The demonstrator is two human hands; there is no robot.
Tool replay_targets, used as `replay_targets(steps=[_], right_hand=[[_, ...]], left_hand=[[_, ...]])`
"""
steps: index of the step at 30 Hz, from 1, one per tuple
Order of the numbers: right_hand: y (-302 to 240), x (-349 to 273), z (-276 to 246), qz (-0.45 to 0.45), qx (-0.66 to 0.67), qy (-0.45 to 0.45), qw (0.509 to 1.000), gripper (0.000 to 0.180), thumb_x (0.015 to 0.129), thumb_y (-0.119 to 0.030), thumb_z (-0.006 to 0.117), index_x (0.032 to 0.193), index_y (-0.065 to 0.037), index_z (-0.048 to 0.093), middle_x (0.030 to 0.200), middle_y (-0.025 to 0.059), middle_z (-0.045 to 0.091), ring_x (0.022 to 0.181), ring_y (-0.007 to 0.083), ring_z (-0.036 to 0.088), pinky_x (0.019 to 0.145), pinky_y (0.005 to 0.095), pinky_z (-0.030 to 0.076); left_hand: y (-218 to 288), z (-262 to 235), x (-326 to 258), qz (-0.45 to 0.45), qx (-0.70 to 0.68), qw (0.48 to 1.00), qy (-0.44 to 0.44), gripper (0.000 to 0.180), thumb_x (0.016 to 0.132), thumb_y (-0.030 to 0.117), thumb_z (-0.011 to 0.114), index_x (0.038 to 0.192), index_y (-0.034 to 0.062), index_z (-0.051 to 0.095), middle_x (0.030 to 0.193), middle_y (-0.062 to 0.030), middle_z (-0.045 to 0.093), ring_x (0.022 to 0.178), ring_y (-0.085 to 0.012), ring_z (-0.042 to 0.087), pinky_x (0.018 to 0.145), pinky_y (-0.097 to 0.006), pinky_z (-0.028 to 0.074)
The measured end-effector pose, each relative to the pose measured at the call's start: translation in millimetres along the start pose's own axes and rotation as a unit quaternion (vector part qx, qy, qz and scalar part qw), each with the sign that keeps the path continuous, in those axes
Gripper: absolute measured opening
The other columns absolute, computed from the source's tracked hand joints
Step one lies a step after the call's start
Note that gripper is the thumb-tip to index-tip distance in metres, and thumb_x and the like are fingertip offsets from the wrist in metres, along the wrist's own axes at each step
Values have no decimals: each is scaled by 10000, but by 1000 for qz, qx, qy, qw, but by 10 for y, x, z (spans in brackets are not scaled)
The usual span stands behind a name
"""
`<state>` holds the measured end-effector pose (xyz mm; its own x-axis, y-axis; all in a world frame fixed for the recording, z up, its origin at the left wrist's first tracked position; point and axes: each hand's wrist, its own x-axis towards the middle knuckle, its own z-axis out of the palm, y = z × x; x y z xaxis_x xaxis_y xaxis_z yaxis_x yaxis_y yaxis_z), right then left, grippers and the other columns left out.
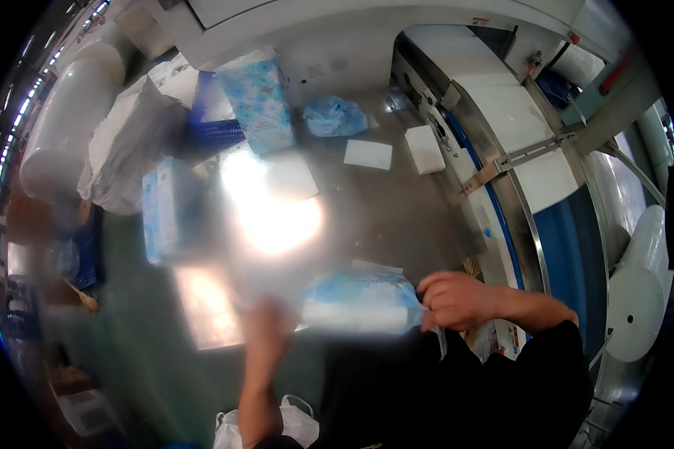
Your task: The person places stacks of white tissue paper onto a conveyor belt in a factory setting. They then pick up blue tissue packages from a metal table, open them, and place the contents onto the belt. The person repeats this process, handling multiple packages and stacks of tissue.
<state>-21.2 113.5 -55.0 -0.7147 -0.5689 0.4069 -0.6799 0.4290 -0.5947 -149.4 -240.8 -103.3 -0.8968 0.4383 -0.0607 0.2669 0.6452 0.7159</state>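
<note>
Close in front of me, at the near edge of a metal worktable (397, 202), lies a soft pack (363, 303) in light blue and white plastic film. My right hand (457, 299) is closed at the pack's right end, its fingers curled on the loose film. A strip of clear plastic hangs below those fingers. My left hand (269, 322) is near the pack's left end; motion and glare smear its fingers, so I cannot tell whether it touches the pack.
A similar blue-white pack (168, 209) stands at the left. Farther back are a patterned bag (258, 101), a blue basket (219, 132), crumpled blue film (333, 116) and a white block (424, 150). A conveyor (513, 127) runs along the right. Large film rolls (71, 123) stand far left.
</note>
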Motion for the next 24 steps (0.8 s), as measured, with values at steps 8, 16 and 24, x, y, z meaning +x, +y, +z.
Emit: replay_targets(steps=[8, 16, 24], right_hand=[[637, 89, 158, 149, 143, 119, 971, 98, 877, -52, 701, 964, -63, 657, 1011, 99, 620, 882, 232, 607, 817, 325, 490], [1107, 438, 555, 239, 355, 194, 883, 215, 926, -95, 667, 1122, -41, 597, 1136, 79, 589, 945, 142, 565, 840, 288, 466], [1563, 1045, 1257, 260, 379, -11, 888, 705, 912, -175, 708, 1507, -47, 350, 1418, 143, 463, 1228, 219, 501, 1053, 363, 405]], left_hand=[[19, -20, -131, -63, -168, 980, -90, 138, 941, 116, 564, 1035, 22, 601, 846, 0, 589, 841, -65, 554, 716, -236, 446], [251, 731, -265, 36, -421, 896, 139, 1166, 750, 531, 804, 1552, 48, 108, 1483, -169, 373, 1333, -281, 424, 1070, -424, 405], [-605, 716, -73, -224, -391, 865, 221, 1075, 655, 215, 895, 1492, 57, 239, 1420, -181, 415, 1242, -313, 492, 1016, -451, 456]])
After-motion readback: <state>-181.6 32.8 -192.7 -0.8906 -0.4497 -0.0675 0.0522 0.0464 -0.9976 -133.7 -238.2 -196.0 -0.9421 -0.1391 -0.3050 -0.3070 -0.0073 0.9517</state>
